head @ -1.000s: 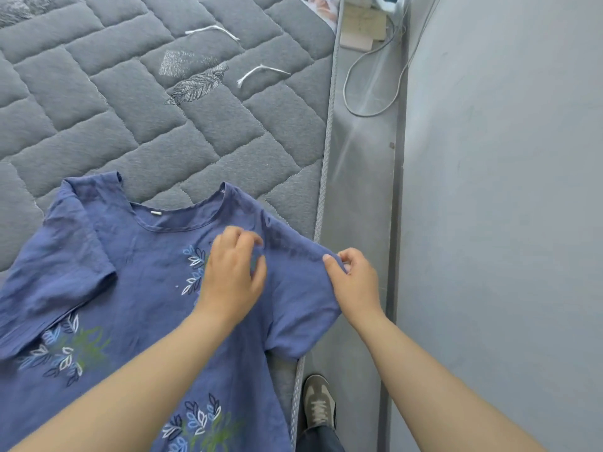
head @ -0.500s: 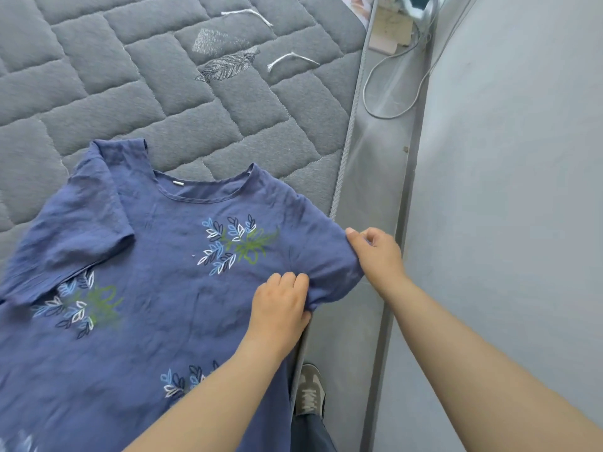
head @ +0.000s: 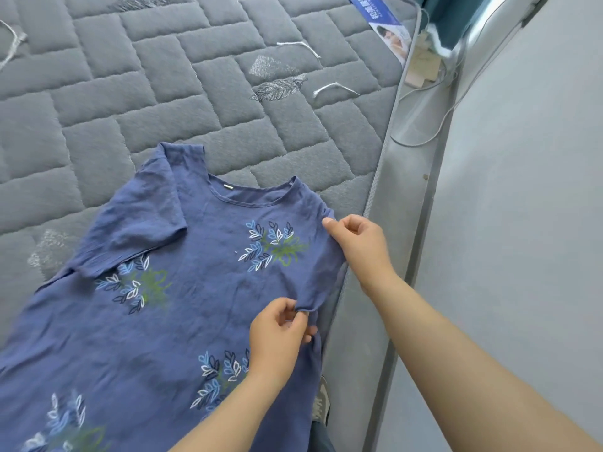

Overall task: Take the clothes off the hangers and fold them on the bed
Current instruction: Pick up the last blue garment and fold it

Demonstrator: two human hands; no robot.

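Observation:
A blue short-sleeved shirt (head: 182,301) with leaf prints lies face up on the grey quilted mattress (head: 156,102), neck toward the far side. Its left sleeve is folded in over the chest. My right hand (head: 360,244) pinches the right sleeve's top corner near the shoulder. My left hand (head: 279,332) pinches that sleeve's lower hem, close to the bed's right edge. The sleeve is folded inward onto the shirt body. No hanger is visible.
The mattress's right edge (head: 368,223) runs close to a grey wall (head: 522,223), leaving a narrow floor gap with a white cable (head: 434,132). Loose white strings (head: 332,88) lie on the mattress. A printed leaflet (head: 385,24) sits at the far corner. A shoe (head: 321,402) shows below.
My right hand carried the sleeve from over the bed's edge inward onto the shirt. My left hand shifted from the chest down to the sleeve hem. The camera view swung right.

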